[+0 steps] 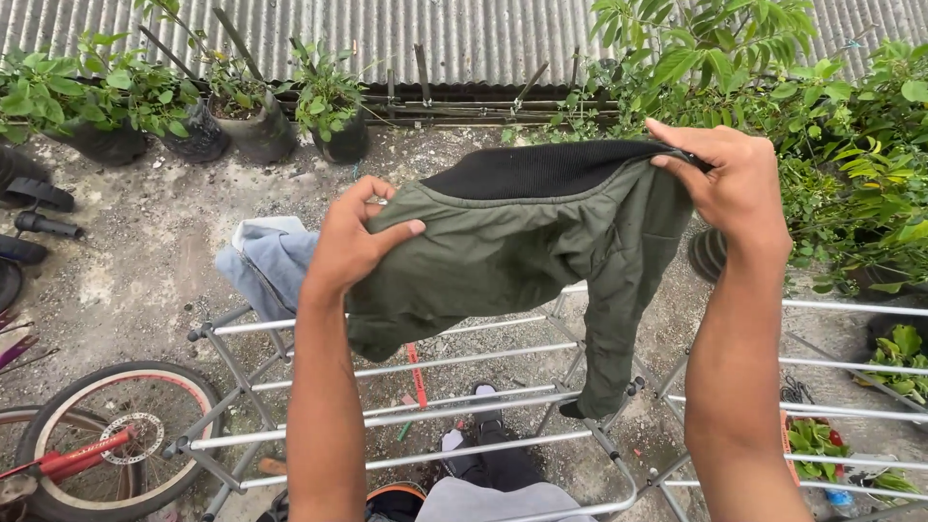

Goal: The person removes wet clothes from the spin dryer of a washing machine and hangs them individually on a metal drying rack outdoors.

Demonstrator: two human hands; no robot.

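Jacket [512, 261], olive green with black ribbed hem, was held spread above drying rack [406, 416]. Left hand [350, 242] pinched hem at 9 o'clock; right hand [735, 184] pinched hem at 2 o'clock. Blue cloth [266, 261] hung on rack at 9 o'clock. Bicycle wheel [111, 440] lay at 8 o'clock.

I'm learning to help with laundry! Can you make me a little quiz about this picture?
1. True or false: both hands hold the green jacket.
2. What hangs under the jacket? A) drying rack B) swing C) ladder
3. Fill in: a light blue cloth hangs at the rack's far ____ corner.

Key:
1. True: left hand and right hand grip it.
2. A, the drying rack.
3. left
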